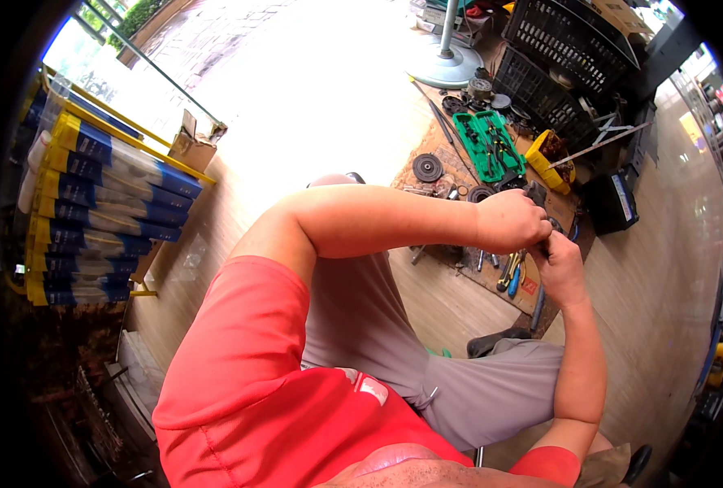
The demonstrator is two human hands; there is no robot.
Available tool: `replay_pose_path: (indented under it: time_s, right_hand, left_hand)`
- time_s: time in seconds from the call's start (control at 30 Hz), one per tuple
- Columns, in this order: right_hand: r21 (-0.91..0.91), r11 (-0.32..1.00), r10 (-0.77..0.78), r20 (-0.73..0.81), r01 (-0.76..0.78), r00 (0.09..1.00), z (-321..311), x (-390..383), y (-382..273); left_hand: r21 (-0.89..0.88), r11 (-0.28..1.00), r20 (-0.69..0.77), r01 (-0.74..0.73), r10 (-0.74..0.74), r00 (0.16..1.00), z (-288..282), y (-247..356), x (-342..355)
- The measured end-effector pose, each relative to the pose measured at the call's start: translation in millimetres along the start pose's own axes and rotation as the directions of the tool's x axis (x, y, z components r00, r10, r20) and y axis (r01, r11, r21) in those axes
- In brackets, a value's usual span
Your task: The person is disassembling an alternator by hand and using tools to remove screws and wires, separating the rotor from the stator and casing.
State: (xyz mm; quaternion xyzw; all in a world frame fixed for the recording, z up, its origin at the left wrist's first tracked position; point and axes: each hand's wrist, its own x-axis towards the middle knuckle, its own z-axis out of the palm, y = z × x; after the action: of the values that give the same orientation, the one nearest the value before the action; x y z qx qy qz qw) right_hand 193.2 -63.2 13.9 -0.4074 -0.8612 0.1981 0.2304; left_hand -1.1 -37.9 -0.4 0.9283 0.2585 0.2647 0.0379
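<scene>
My left hand [514, 220] reaches across to the right, its fingers curled in against my right hand [562, 264]. Both hands meet over the right side of a brown cardboard sheet [503, 297] on the floor. A small dark part sits in their fingers, mostly hidden, so its kind does not show. Just beyond them lies an open green tool case [482, 146] with black-and-green tools. Hand tools with yellow-and-black [506, 275] and blue handles [514, 285] lie on the cardboard below my left wrist. A dark round ribbed disc [428, 168] rests farther left.
A yellow container [540, 163] and a black box [611, 203] stand beyond my hands at right. Black plastic crates [568, 49] and a round pale stand base [445, 68] are at the back. A yellow rack [60, 146] holds blue-and-white packages at left. My knees frame the near floor.
</scene>
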Motion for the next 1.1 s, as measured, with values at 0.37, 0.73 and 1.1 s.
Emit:
replay_pose_path:
  time_s: [0.37,0.73,1.1]
  right_hand:
    - [0.024,0.998,0.057,-0.043,-0.056,0.997,-0.9,2.5,2.3]
    - [-0.042,0.999,0.019,-0.128,-0.024,0.992,-0.5,2.2,-1.7]
    - [-0.070,0.997,0.016,-0.084,-0.022,0.996,-3.1,0.7,0.9]
  left_hand:
    - [0.174,0.984,-0.061,-0.030,0.041,0.997,-4.7,-1.7,3.7]
    - [-0.150,0.921,0.017,0.360,-0.362,0.932,0.2,0.4,10.5]
    - [0.069,0.998,0.014,0.012,-0.013,1.000,0.5,-8.9,2.5]
